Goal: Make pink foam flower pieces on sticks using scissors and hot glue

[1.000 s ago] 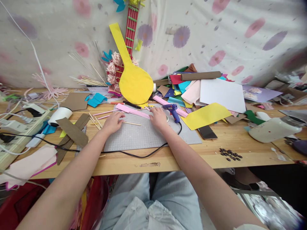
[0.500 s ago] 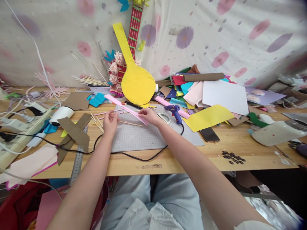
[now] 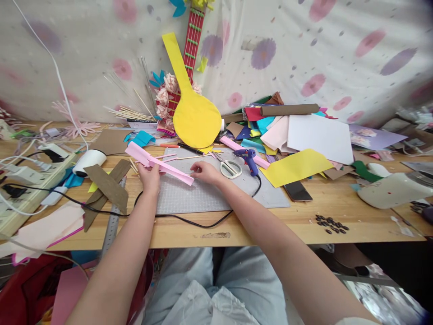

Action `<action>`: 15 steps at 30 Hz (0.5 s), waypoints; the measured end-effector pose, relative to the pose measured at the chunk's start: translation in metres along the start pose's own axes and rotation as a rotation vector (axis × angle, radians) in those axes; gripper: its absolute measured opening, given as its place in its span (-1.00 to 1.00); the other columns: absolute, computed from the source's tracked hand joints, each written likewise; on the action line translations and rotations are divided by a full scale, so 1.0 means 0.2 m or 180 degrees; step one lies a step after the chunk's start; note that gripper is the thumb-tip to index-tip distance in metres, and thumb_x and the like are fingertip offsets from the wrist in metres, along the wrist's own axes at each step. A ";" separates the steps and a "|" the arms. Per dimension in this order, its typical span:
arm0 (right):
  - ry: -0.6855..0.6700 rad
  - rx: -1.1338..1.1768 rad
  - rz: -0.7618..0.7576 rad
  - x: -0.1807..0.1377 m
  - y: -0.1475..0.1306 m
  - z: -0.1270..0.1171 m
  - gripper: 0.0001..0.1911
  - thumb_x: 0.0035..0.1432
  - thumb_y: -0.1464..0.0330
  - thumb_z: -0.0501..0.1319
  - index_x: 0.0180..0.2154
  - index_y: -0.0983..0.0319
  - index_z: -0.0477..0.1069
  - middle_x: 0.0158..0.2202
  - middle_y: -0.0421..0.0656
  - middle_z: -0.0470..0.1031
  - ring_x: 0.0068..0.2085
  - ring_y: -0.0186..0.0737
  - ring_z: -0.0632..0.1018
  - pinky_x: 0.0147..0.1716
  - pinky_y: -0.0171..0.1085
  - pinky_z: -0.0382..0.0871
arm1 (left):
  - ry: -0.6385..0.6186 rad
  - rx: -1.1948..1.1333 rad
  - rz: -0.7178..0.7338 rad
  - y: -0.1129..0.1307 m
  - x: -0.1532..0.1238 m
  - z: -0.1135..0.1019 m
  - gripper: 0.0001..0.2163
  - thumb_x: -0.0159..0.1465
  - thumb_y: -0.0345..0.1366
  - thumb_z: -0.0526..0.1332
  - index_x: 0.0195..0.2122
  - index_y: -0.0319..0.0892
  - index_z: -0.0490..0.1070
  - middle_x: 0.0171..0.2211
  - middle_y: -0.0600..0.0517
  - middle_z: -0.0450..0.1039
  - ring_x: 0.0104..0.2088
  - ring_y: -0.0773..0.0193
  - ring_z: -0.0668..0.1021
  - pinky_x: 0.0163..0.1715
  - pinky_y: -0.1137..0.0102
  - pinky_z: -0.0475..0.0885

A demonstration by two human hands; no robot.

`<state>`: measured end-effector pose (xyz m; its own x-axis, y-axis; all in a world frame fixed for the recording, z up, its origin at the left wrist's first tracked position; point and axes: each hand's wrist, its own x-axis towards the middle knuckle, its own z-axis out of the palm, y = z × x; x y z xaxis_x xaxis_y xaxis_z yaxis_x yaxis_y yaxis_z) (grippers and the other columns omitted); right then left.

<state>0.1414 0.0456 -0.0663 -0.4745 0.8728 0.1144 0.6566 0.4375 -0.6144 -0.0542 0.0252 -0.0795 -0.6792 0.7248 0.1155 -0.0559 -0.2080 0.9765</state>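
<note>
A long strip of pink paper (image 3: 162, 166), folded lengthwise, slants above the grey cutting mat (image 3: 216, 196). My left hand (image 3: 149, 178) is closed on its left half, with the thumb over the fold. Just past the strip's right end is my right hand (image 3: 205, 172), fingers bent and slightly apart, with nothing visible in them. Beyond the hands, thin sticks (image 3: 189, 157) lie on the mat. Scissors with pale handles (image 3: 231, 169) rest right of my right hand, beside a blue glue gun (image 3: 248, 160).
A yellow banjo-shaped piece (image 3: 196, 119) leans at the back. Coloured sheets pile up at the right near a yellow sheet (image 3: 297, 167) and a phone (image 3: 297, 191). A black cable (image 3: 203, 225) crosses the front. Brown strips (image 3: 108, 187) and a power strip (image 3: 37, 185) lie left.
My right hand has let go of the strip's right end. My left hand now holds the strip, which has shifted left and toward me. The stick below it is no longer visible there.
</note>
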 end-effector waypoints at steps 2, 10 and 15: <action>-0.0109 -0.0635 -0.0230 -0.03 -0.02 -0.01 -0.85 -0.02 0.35 0.20 -0.34 0.27 0.39 -0.29 -0.10 0.43 -0.23 -0.24 0.42 -0.26 -0.31 0.25 | 0.0180 0.0125 0.0029 -0.02 0.02 -0.01 -0.70 0.01 -0.43 0.12 -0.20 -0.16 0.13 -0.26 -0.02 0.36 -0.37 0.33 0.49 -0.44 0.40 0.45; 0.0172 -0.0210 0.0608 -0.11 -0.01 -0.08 -0.85 0.14 0.38 -0.01 -0.35 0.28 0.29 -0.33 -0.05 0.45 -0.33 -0.23 0.44 -0.36 -0.27 0.25 | 0.0430 0.1074 0.0686 0.02 0.08 0.00 -0.70 0.02 -0.46 0.11 -0.20 -0.22 0.15 -0.28 -0.10 0.37 -0.27 0.21 0.48 -0.23 0.31 0.37; 0.0515 0.1926 0.0495 -0.15 0.03 -0.07 -0.89 0.09 0.36 0.01 -0.33 0.26 0.22 -0.51 -0.26 0.33 -0.54 -0.43 0.33 -0.49 -0.37 0.26 | -0.0375 0.1138 0.0885 0.08 -0.09 0.18 -0.53 -0.02 -0.33 0.23 -0.08 -0.20 0.12 -0.44 0.03 0.36 -0.44 0.23 0.48 -0.36 0.32 0.38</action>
<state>0.1687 0.0256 -0.0626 -0.2751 0.9584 0.0759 0.2413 0.1452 -0.9595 -0.0165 0.0321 -0.0590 -0.5437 0.7475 0.3815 0.3862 -0.1807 0.9045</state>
